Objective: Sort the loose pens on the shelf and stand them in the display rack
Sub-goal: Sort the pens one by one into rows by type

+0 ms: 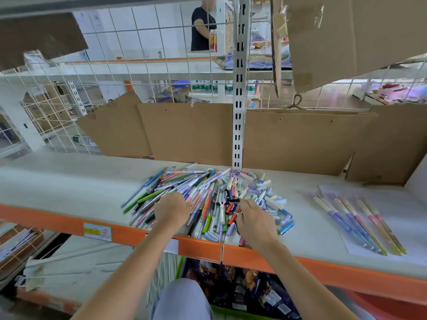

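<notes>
Loose pens (198, 197) sit in one big heap on the grey shelf (69, 181), centred just in front of the white slotted upright (239, 88). Left half of the heap is mostly full-length pens, long axes running diagonal from near-left to far-right, roughly fanned in parallel. Middle pens lie closer to straight front-to-back. Right half is mostly short caps and stubs (265, 197), no common direction.

Left hand (172, 210) rests on the left-centre of the heap, palm down, fingers curled into the pens; can't tell if it actually grips one. Right hand (253, 218) is on the right-centre, fingers bent down with tips pinched together at a small dark pen piece (232, 200) in the pile; the contact is small, so which piece exactly is unclear.

Well apart to the right, a sorted row of long pastel pens (358, 222) lies on a white sheet (335, 192). These are side by side, near parallel, long axes running from far-left to near-right, ends roughly lined up.

Several heap pens overhang or touch the orange front edge (46, 215) of the shelf. Brown cardboard panels (189, 132) stand along the back of the shelf behind the heap. Wire grid (129, 65) above that; a person in a black top (202, 28) stands beyond it.
</notes>
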